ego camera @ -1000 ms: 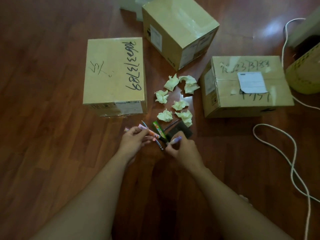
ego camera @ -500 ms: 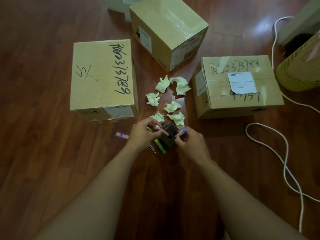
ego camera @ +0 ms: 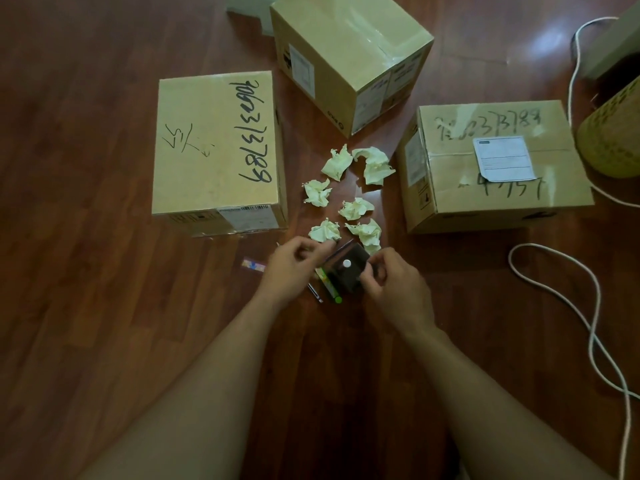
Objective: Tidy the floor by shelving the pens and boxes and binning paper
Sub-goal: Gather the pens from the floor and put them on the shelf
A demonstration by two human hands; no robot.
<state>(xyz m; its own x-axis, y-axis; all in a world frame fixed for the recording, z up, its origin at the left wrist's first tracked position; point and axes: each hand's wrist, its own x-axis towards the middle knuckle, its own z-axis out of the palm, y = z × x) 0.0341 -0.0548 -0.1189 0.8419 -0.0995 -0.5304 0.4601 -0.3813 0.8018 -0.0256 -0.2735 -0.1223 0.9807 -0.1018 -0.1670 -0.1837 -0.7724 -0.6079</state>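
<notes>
Both my hands sit low between the boxes, closer to the paper wads than a second ago. My right hand (ego camera: 391,285) pinches the edge of the dark pouch (ego camera: 346,271), whose snap faces up; the purple pen tip seen in those fingers half a second back no longer shows. My left hand (ego camera: 294,268) is curled narrow at the pouch's upper corner, fingertips on something small I cannot make out; the pink pen it held earlier is out of sight. A green pen (ego camera: 329,287) and a dark pen (ego camera: 314,291) lie on the floor (ego camera: 86,306) between my hands, partly under the pouch. A patterned pen (ego camera: 254,265) lies alone to the left. Six paper wads (ego camera: 356,208) stay scattered between the left box (ego camera: 216,147), far box (ego camera: 349,57) and right box (ego camera: 495,164).
</notes>
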